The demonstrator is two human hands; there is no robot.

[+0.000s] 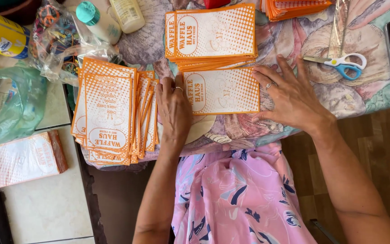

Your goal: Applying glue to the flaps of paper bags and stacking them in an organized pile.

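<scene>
A fanned pile of orange cards (109,115) lies by the table's left edge, a neat stack (213,36) sits further back, and scissors (346,64) lie off to the right. One orange-and-white card (222,91) lies between both hands. The left hand (173,108) and right hand (290,95) rest flat, fingers spread, touching its two ends and gripping nothing.

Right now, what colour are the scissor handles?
Blue and white scissors, seen in the head view.

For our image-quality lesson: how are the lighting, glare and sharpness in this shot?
Head view: soft, even daylight; both hands and the orange-and-white card between them are sharp; the clear plastic bag shows glare; only faint shadows lie under the card stacks.
</scene>
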